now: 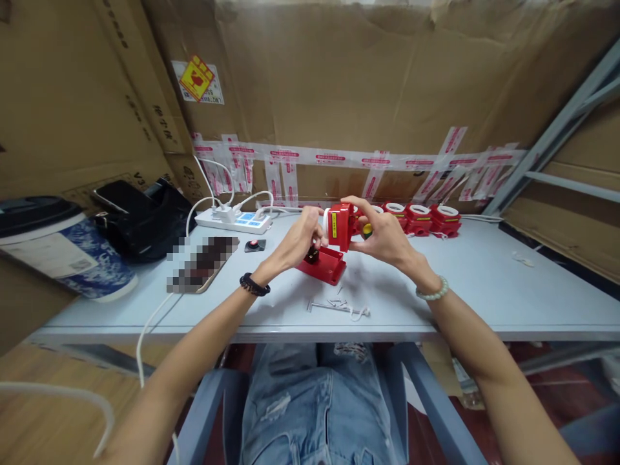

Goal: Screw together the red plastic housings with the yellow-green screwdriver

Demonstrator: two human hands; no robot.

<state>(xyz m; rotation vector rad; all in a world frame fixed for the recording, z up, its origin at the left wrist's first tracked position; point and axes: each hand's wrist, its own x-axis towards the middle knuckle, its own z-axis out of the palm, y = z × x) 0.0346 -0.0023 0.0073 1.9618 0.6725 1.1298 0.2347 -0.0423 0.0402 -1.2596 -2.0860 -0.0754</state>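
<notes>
A red box-shaped housing point(341, 226) with a white ring front and a yellow label is held above the table. My right hand point(387, 236) grips its back side, fingers on top and thumb below; a round yellow-and-green part point(367, 230) shows beside that palm. At the ring end, my left hand point(307, 236) is closed with its fingertips against the white ring point(326, 226). Below it, a red open cover point(332, 268) lies on the table, and a black part with brass-coloured contacts point(312, 256) is partly hidden under my left fingers.
An L-shaped hex key point(334, 307) and several screws lie near the front edge. Several red housings point(419, 219) stand behind my right hand. A power strip point(235, 221), phone point(206, 265), small black piece with a red button point(254, 245), black bag and large cup point(72, 252) are left.
</notes>
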